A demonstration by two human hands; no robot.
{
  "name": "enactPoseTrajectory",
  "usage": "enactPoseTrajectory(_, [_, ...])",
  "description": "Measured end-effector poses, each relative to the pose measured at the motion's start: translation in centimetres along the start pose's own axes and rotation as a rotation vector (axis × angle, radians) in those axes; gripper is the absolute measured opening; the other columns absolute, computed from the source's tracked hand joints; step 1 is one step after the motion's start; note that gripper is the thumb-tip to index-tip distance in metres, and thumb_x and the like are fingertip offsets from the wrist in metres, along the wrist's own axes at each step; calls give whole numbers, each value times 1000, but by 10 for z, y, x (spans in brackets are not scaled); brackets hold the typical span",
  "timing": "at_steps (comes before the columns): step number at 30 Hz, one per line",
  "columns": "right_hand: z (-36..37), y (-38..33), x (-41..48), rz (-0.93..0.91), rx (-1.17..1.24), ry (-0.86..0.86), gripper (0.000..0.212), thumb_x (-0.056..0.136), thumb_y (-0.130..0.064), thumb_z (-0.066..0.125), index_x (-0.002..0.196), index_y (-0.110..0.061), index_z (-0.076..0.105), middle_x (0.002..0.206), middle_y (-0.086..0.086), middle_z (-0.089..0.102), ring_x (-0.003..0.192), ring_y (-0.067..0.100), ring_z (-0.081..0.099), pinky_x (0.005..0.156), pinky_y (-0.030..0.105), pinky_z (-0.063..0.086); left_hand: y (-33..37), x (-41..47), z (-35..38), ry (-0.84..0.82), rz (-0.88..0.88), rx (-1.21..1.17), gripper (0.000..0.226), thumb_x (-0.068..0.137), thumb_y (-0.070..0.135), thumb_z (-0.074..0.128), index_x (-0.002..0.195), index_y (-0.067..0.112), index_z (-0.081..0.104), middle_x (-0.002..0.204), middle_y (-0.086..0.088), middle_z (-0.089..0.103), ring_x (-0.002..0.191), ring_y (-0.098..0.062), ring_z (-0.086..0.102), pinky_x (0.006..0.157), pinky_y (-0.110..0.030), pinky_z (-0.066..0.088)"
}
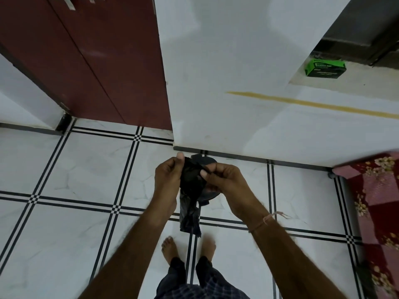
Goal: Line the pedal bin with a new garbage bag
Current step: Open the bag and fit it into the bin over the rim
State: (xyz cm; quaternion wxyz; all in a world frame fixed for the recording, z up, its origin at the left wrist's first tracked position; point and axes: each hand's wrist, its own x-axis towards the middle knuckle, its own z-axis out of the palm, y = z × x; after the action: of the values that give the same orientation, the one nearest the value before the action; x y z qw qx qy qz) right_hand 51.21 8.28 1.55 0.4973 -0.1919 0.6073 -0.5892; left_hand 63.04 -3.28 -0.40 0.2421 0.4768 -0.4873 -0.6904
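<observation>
Bag: the black garbage bag [191, 190] hangs folded between both hands, above the pedal bin [205, 161] (mostly hidden).
Hands: left hand [168, 173] and right hand [224, 180] pinch its top edge.
Progress: early; opening and fitting remain.

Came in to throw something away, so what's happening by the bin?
A barefoot person stands on the tiled floor, holding a black garbage bag out in front. The left hand and right hand each pinch its upper edge, seemingly working it open, while the rest hangs down folded. The dark pedal bin sits by the wall beneath the hands, mostly hidden; the bag is not in it yet. A green box lies on a ledge further right.
</observation>
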Motion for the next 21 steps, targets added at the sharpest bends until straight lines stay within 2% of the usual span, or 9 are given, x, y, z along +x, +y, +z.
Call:
enactPoseTrajectory(4, [4, 2, -2, -1, 51, 74, 24, 97, -10, 68, 73, -8, 64, 71, 15, 63, 66, 25, 58, 62, 28, 51, 0, -7, 10, 96, 2, 28, 35, 98, 46, 65, 103, 11, 66, 102, -13, 74, 95, -21, 71, 79, -32, 58])
enactPoseTrajectory(6, [3, 3, -2, 8, 102, 104, 28, 96, -16, 70, 81, 7, 64, 76, 22, 68, 69, 26, 63, 72, 34, 54, 1, -18, 10, 130, 120, 95, 38, 95, 44, 69, 110, 10, 60, 107, -6, 70, 97, -9, 68, 79, -24, 54])
enactPoseTrajectory(8, [3, 3, -3, 18, 191, 115, 51, 94, -23, 72, 102, 24, 55, 98, 44, 65, 84, 36, 65, 82, 46, 54, -2, -30, 9, -15, 188, 85, 29, 97, 37, 69, 112, 13, 64, 109, -4, 73, 102, -6, 69, 83, -23, 55])
enactPoseTrajectory(9, [4, 3, -3, 26, 217, 113, 57, 93, -24, 72, 108, 26, 52, 104, 48, 61, 90, 38, 65, 86, 51, 55, -4, -33, 10, -114, 178, 53, 27, 98, 34, 68, 116, 14, 67, 113, -4, 75, 108, -12, 71, 87, -28, 57])
enactPoseTrajectory(11, [7, 4, -5, 34, 240, 90, 57, 94, -26, 71, 107, 26, 51, 101, 42, 61, 96, 40, 64, 93, 55, 56, -7, -37, 13, -185, 130, -38, 28, 100, 27, 66, 124, 13, 68, 119, -6, 76, 115, -21, 71, 90, -34, 59])
enactPoseTrajectory(13, [9, 6, -5, 45, 248, 77, 48, 97, -23, 67, 103, 23, 54, 99, 36, 62, 97, 40, 63, 92, 55, 57, -8, -36, 16, -149, 112, -97, 26, 101, 20, 63, 123, 8, 68, 116, -6, 78, 110, -16, 73, 83, -27, 59])
enactPoseTrajectory(16, [4, 10, -7, 37, 251, 90, 49, 102, -23, 61, 116, 23, 54, 113, 45, 63, 97, 37, 67, 79, 41, 62, -1, -35, 14, -96, 96, -34, 18, 103, 19, 59, 106, 8, 73, 89, 8, 79, 85, 0, 71, 66, -10, 50])
enactPoseTrajectory(18, [1, 8, -9, 11, 244, 102, 50, 103, -24, 59, 115, 24, 53, 115, 45, 62, 92, 34, 68, 70, 33, 60, -3, -31, 7, -92, 84, -13, 20, 104, 22, 57, 99, 13, 74, 81, 11, 78, 77, 2, 69, 61, -10, 48])
enactPoseTrajectory(21, [1, 6, -8, -30, 215, 103, 43, 103, -19, 60, 111, 23, 54, 111, 49, 60, 93, 40, 66, 66, 33, 61, -5, -25, 0, -95, 36, 6, 31, 105, 39, 53, 99, 18, 76, 83, 2, 76, 72, -7, 63, 61, -21, 46])
